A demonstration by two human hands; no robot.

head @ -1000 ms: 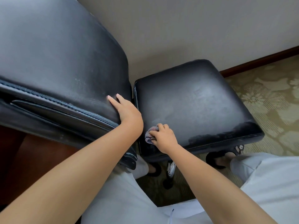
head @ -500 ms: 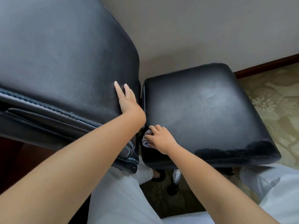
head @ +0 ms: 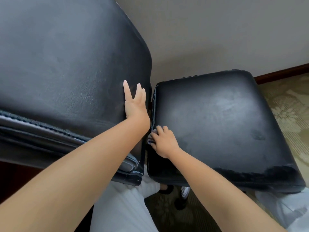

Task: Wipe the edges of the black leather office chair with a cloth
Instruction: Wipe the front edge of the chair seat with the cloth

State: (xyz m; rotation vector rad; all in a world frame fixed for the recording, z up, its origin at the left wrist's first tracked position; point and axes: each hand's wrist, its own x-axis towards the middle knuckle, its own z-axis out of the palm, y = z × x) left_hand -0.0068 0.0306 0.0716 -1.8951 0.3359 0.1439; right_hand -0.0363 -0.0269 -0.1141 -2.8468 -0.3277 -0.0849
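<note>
Right hand [head: 164,143] grips cloth [head: 151,138] against chair seat [head: 217,124] edge.

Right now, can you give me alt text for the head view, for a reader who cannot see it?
The right hand grips a bunched cloth against the left edge of a black leather seat, beside the gap to the chair back. The left hand rests on that back with straight, spread fingers. Pale wall and patterned carpet lie behind.
</note>
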